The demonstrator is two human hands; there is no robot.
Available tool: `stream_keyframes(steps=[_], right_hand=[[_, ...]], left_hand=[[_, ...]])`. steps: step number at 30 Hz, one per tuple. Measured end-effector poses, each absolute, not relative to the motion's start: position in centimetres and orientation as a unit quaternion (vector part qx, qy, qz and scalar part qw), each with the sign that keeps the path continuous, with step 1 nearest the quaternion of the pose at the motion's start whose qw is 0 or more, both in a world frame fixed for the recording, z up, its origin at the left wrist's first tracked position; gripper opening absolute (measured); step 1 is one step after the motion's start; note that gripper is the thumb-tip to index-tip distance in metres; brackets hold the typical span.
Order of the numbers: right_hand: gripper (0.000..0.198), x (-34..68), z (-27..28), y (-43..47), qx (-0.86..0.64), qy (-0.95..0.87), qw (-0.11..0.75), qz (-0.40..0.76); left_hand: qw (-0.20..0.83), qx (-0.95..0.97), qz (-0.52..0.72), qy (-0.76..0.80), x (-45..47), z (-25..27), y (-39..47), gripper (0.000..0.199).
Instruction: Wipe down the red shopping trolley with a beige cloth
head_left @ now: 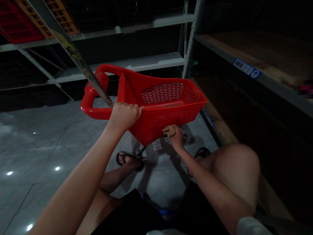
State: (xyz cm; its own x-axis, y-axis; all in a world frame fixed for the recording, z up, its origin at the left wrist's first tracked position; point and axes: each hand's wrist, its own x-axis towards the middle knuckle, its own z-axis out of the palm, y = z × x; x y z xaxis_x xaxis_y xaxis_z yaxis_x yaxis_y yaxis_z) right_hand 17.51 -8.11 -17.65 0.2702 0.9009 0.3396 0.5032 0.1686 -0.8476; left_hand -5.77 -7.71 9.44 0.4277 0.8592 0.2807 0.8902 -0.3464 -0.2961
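Your left hand [124,116] is clenched over the near rim of the red shopping cart [167,112], beside its handle [95,113]; your right hand [177,138], lower and nearer the narrow end, grasps what looks like a tan cloth [169,131], contact unclear. The cart lies just beyond both, long axis running left to right. Metal shelving [151,62] stands far; a wooden shelf [230,47] lies right.

Pale grey short sleeves [252,229], black shorts [119,226], black flip-flops [124,157]
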Motion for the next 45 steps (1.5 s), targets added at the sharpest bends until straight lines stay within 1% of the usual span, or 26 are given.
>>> stream_keyframes(steps=[3, 6, 9, 11, 16, 19, 21, 24, 26, 28, 29, 31, 33, 36, 40, 43, 45], right_hand=[[0.037, 17.1, -13.0, -6.8, -0.589, -0.547, 0.576, 0.147], [0.036, 17.0, -8.0, -5.7, -0.527, -0.537, 0.654, 0.08], [0.035, 16.7, -6.2, -5.2, -0.511, -0.551, 0.659, 0.042], [0.035, 16.2, -7.7, -5.5, -0.526, -0.563, 0.635, 0.055], [0.032, 14.3, -16.6, -9.2, -0.575, -0.584, 0.531, 0.214], [0.021, 13.5, -20.1, -11.6, -0.585, -0.573, 0.52, 0.242], [0.018, 13.2, -20.4, -11.9, -0.596, -0.551, 0.532, 0.242], [0.029, 12.9, -17.3, -10.5, -0.611, -0.512, 0.56, 0.224], [0.038, 12.9, -13.5, -8.8, -0.598, -0.501, 0.594, 0.197], [0.042, 12.9, -9.2, -7.2, -0.543, -0.507, 0.653, 0.146], [0.043, 12.8, -7.3, -6.6, -0.518, -0.52, 0.669, 0.122], [0.044, 12.4, -4.5, -5.9, -0.488, -0.546, 0.676, 0.088], [0.042, 11.8, -3.9, -5.8, -0.486, -0.577, 0.652, 0.081], [0.036, 10.8, -7.1, -6.7, -0.501, -0.616, 0.599, 0.107], [0.033, 10.3, -14.5, -9.6, -0.546, -0.638, 0.509, 0.187], [0.026, 10.8, -18.5, -12.0, -0.567, -0.632, 0.483, 0.216], [0.022, 11.3, -19.6, -12.9, -0.573, -0.628, 0.477, 0.221]], left_hand=[[0.225, -0.829, -0.083, -0.506, -6.0, 8.5, -7.5, 0.058], [0.235, -0.831, -0.106, -0.494, -5.8, 8.0, -7.4, 0.061], [0.245, -0.831, -0.106, -0.488, -5.8, 7.9, -7.4, 0.062], [0.254, -0.83, -0.104, -0.485, -5.8, 7.8, -7.4, 0.062], [0.241, -0.834, -0.126, -0.481, -5.7, 7.5, -7.3, 0.057], [0.242, -0.834, -0.127, -0.479, -5.6, 7.5, -7.3, 0.057], [0.243, -0.835, -0.123, -0.479, -5.5, 7.4, -7.4, 0.057], [0.238, -0.836, -0.126, -0.478, -5.5, 7.4, -7.5, 0.056], [0.234, -0.835, -0.135, -0.479, -5.5, 7.4, -7.5, 0.056], [0.232, -0.834, -0.142, -0.479, -5.5, 7.3, -7.5, 0.055], [0.233, -0.835, -0.141, -0.478, -5.5, 7.3, -7.4, 0.055], [0.238, -0.837, -0.135, -0.474, -5.5, 7.3, -7.4, 0.055], [0.243, -0.838, -0.128, -0.471, -5.5, 7.3, -7.5, 0.055], [0.242, -0.837, -0.129, -0.474, -5.4, 7.2, -7.6, 0.056], [0.226, -0.835, -0.144, -0.48, -5.4, 7.1, -7.6, 0.057], [0.241, -0.832, -0.143, -0.478, -5.4, 7.1, -7.6, 0.059], [0.247, -0.833, -0.145, -0.474, -5.4, 7.1, -7.6, 0.058]])
